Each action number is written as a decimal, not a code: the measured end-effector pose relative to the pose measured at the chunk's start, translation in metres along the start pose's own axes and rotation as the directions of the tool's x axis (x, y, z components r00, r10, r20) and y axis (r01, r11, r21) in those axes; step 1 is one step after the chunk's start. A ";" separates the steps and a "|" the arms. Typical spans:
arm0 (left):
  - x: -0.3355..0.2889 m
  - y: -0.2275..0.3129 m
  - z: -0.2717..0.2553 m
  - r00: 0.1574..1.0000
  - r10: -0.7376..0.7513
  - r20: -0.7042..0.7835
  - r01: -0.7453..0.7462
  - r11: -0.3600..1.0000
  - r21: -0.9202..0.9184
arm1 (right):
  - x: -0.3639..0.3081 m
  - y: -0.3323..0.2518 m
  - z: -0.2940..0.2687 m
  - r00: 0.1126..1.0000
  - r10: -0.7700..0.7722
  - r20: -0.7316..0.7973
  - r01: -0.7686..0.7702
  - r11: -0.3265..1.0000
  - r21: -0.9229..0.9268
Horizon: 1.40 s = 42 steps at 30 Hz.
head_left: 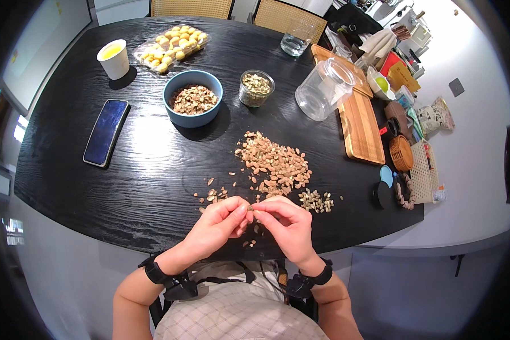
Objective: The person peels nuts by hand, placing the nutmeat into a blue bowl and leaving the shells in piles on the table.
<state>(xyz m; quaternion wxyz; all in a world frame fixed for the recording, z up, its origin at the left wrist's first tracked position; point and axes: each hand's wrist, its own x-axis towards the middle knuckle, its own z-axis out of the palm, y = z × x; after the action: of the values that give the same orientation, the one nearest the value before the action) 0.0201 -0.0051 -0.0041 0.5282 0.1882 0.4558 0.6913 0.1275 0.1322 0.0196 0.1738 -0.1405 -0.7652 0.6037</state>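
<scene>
My left hand point(224, 220) and my right hand point(286, 220) meet fingertip to fingertip at the table's near edge. Both are closed in a pinch around something small and brownish, mostly hidden by the fingers. Just beyond them spreads a pile of almonds point(279, 164) mixed with small bits. A little heap of greenish pumpkin seeds point(316, 201) lies beside my right hand. Near my left hand are loose brown pieces point(214, 196), and a few flakes point(249, 243) lie below my fingers. Farther off, a blue bowl point(192, 118) holds brown pieces and a glass jar point(256, 101) holds pale green seeds.
On the black table point(56, 164) a phone point(106, 133) lies at left. Behind stand a white cup point(114, 59), a clear box of yellow balls point(171, 48) and a glass of water point(296, 41). To the right are a clear jar point(322, 93) and a wooden board point(361, 130).
</scene>
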 end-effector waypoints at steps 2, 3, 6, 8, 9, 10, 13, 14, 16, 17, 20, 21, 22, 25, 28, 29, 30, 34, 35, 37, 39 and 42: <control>-0.001 0.000 0.000 1.000 0.009 -0.021 -0.009 1.000 0.022 | 0.001 0.005 0.003 0.999 0.033 0.013 -0.035 0.994 0.106; -0.002 -0.002 -0.002 0.999 0.036 -0.007 -0.036 0.998 0.045 | 0.001 0.006 0.004 0.999 0.034 0.016 -0.036 0.987 0.158; -0.002 -0.005 -0.004 0.997 0.079 -0.001 -0.078 0.993 0.085 | 0.002 0.010 0.005 0.999 0.032 0.036 -0.040 0.972 0.232; -0.002 -0.005 -0.004 0.995 0.095 -0.013 -0.093 0.990 0.104 | 0.002 0.010 0.004 0.998 0.029 0.055 -0.042 0.966 0.254; -0.002 -0.005 -0.004 0.995 0.101 -0.011 -0.099 0.988 0.119 | 0.002 0.010 0.003 0.995 0.065 0.069 -0.081 0.960 0.267; -0.002 -0.005 -0.005 0.994 0.107 -0.008 -0.104 0.985 0.135 | 0.002 0.010 0.003 0.991 0.101 0.083 -0.120 0.953 0.279; -0.003 -0.004 -0.007 0.998 0.061 0.014 -0.061 0.997 0.039 | 0.004 0.006 0.005 0.986 0.127 0.104 -0.155 0.932 0.329; -0.003 -0.003 -0.008 0.998 0.061 0.014 -0.061 0.997 0.038 | 0.004 0.006 0.005 0.986 0.127 0.105 -0.155 0.932 0.329; -0.004 -0.003 -0.011 0.998 -0.005 0.066 0.011 0.997 -0.081 | 0.005 0.009 0.003 0.975 0.142 0.172 -0.197 0.912 0.359; -0.005 -0.003 -0.012 0.998 -0.005 0.066 0.010 0.997 -0.081 | 0.005 0.010 0.004 0.975 0.142 0.173 -0.197 0.912 0.359; -0.005 -0.004 -0.016 0.993 -0.051 0.105 0.070 0.980 -0.186 | 0.006 0.016 0.007 0.975 0.116 0.189 -0.184 0.902 0.390; -0.006 -0.004 -0.017 0.993 -0.055 0.104 0.075 0.976 -0.206 | 0.006 0.017 0.009 0.971 0.135 0.195 -0.208 0.882 0.422; -0.006 -0.004 -0.018 0.993 -0.059 0.104 0.081 0.971 -0.227 | 0.007 0.018 0.010 0.968 0.154 0.200 -0.231 0.861 0.453; -0.009 0.003 -0.017 1.000 -0.024 0.011 0.024 0.999 -0.029 | 0.012 0.018 0.009 0.962 0.235 0.135 -0.270 0.873 0.406; -0.010 0.001 -0.019 0.982 0.142 -0.121 -0.086 0.920 0.381 | 0.016 0.022 0.010 0.993 0.107 0.059 -0.118 0.963 0.241; -0.009 0.001 -0.019 0.982 0.142 -0.122 -0.086 0.921 0.381 | 0.014 0.017 0.010 0.986 0.154 0.067 -0.166 0.960 0.227; -0.009 0.002 -0.019 0.973 0.196 -0.125 -0.121 0.885 0.449 | 0.013 0.012 0.011 0.986 0.155 0.068 -0.166 0.959 0.228; -0.008 0.001 -0.013 0.924 0.370 -0.094 -0.234 0.742 0.628 | 0.009 0.009 0.012 0.959 0.245 0.145 -0.276 0.925 0.262; -0.007 0.001 -0.012 0.925 0.369 -0.092 -0.234 0.742 0.629 | 0.009 0.010 0.012 0.958 0.249 0.143 -0.279 0.925 0.258; -0.007 0.002 -0.011 0.909 0.413 -0.062 -0.266 0.688 0.676 | 0.008 0.011 0.011 0.957 0.252 0.140 -0.281 0.925 0.255; -0.007 0.003 -0.010 0.916 0.395 -0.073 -0.251 0.703 0.665 | 0.007 0.010 0.012 0.966 0.233 0.113 -0.253 0.942 0.223; -0.008 0.005 -0.012 0.914 0.392 -0.107 -0.231 0.718 0.656 | 0.004 0.011 0.001 0.977 0.204 0.067 -0.212 0.964 0.160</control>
<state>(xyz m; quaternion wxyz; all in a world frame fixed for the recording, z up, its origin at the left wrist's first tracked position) 0.0116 -0.0180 -0.0044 0.2504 0.3440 0.6818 0.5950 0.1231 0.1357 0.0095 0.1015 -0.1901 -0.6973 0.6836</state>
